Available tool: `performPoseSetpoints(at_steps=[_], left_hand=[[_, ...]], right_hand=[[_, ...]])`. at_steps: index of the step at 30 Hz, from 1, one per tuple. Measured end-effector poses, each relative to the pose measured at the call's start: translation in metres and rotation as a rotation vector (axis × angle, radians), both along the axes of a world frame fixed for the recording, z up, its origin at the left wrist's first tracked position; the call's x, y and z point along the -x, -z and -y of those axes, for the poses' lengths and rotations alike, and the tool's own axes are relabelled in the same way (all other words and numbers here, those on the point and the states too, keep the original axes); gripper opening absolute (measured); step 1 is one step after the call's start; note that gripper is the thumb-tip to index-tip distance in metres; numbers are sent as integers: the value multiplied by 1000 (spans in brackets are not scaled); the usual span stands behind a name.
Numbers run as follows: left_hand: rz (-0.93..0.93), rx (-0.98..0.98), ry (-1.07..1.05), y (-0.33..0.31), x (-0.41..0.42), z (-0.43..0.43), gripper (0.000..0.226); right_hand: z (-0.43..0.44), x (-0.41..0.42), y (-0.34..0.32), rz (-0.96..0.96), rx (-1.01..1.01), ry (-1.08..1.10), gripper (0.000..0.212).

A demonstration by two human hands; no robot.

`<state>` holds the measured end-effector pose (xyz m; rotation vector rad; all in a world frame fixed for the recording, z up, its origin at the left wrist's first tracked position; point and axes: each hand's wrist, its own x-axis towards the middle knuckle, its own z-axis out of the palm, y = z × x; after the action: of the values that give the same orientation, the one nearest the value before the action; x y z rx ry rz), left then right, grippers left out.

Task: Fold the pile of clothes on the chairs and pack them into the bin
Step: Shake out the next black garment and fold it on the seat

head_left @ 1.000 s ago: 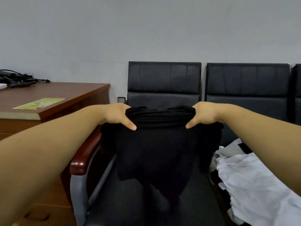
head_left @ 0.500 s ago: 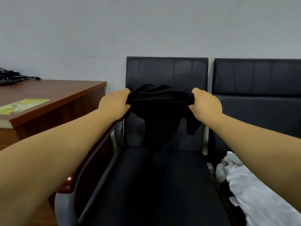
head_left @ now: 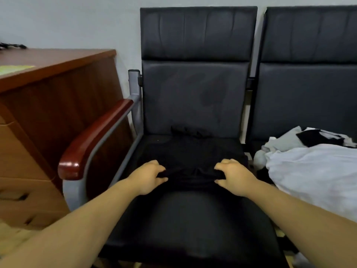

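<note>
A black garment lies spread on the seat of the left black chair, its far edge bunched against the backrest. My left hand pinches the garment's near left edge. My right hand pinches the near right edge. Both hands rest low on the seat, about a shoulder's width apart. A pile of white, grey and black clothes sits on the neighbouring chair to the right. No bin is in view.
A brown wooden desk with drawers stands close on the left. The chair's red-brown armrest juts forward between desk and seat. A pale wall runs behind the chairs.
Both hands have brought the black garment down from in front of the backrest and laid it flat on the seat. The view has tilted downward.
</note>
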<state>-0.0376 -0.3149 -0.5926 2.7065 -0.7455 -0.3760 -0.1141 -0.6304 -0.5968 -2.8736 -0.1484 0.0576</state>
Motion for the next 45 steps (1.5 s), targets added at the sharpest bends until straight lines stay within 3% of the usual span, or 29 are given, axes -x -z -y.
performPoseSetpoints(at_steps=[2,7,11,15,19,23,25,29,32,35,37,40,42,45], left_hand=[[17,53,2,3,9,-4,21],[32,216,19,-23,35,-15,14],[-127,177,39,-45,60,-31,27],[-370,107,62,-63,88,-45,43],[-478,-19,127,-67,108,-54,44],[-707,-160,154,-63,117,-54,49],[-769,-214,180,-62,119,-51,42],[-678,-70,115,-52,113,-44,24],[-365,19,32,-35,101,-33,21],[-21,-64,-29,-15,86,-20,51],[-20,-131,-95,-7,77,-11,72],[-193,-340,-160,-4,68,-2,87],[-249,-491,-162,-14,68,4,89],[-256,-558,-162,-27,57,10,87]], right_hand=[[-1,8,-4,51,-101,-1,27],[-2,38,-26,64,-263,15,28],[2,63,-35,18,-344,-20,20],[2,92,-50,-216,-356,-142,26],[-9,118,-62,-473,-212,-249,27],[-23,133,-73,-815,-89,-245,32],[-27,135,-72,-870,-70,-225,28],[-33,125,-53,-629,-212,-143,8],[-37,109,-33,-385,-240,-45,6],[-39,88,-15,-221,-180,48,18],[-40,76,-6,-174,-117,85,44],[-41,61,5,-179,-60,119,74],[-43,52,11,-205,-27,137,78],[-46,34,10,-149,61,148,68]])
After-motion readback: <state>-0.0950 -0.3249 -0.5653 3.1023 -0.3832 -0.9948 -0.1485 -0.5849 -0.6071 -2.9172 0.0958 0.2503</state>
